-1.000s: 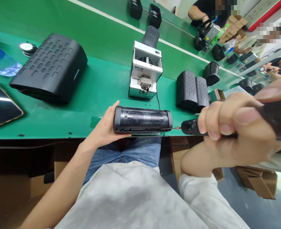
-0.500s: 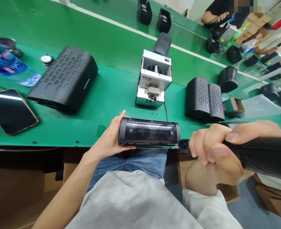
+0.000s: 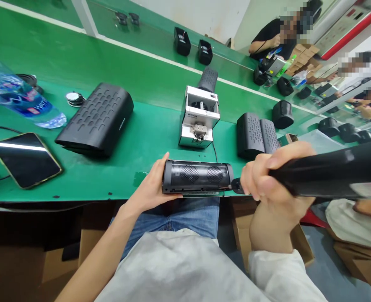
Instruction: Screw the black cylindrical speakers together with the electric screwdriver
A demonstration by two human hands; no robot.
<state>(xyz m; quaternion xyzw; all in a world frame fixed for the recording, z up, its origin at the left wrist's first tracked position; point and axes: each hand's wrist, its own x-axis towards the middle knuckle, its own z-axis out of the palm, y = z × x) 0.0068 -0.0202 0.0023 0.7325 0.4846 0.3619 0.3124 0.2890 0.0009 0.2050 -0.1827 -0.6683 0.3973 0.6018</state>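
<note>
At the front edge of the green bench, a black speaker (image 3: 198, 175) lies on its side with two round perforated patches facing up. My left hand (image 3: 155, 184) grips its left end, thumb above and fingers below. My right hand (image 3: 273, 172) is wrapped round a long black electric screwdriver (image 3: 326, 167), held roughly level. The screwdriver's tip meets the speaker's right end; the bit itself is too small to make out. Behind the speaker stands a white screw feeder (image 3: 199, 119) with a metal bracket at its front.
A large black textured speaker housing (image 3: 97, 119), a phone (image 3: 28, 159) and a water bottle (image 3: 24, 96) lie to the left. Two upright speaker housings (image 3: 250, 134) stand at the right. Cardboard boxes (image 3: 242, 228) sit below the bench. Other people work at the far right.
The view has shifted, so the bench things sit differently in the picture. My left hand still holds the speaker; the screwdriver remains at its right end, its body now tilted slightly upward to the right.
</note>
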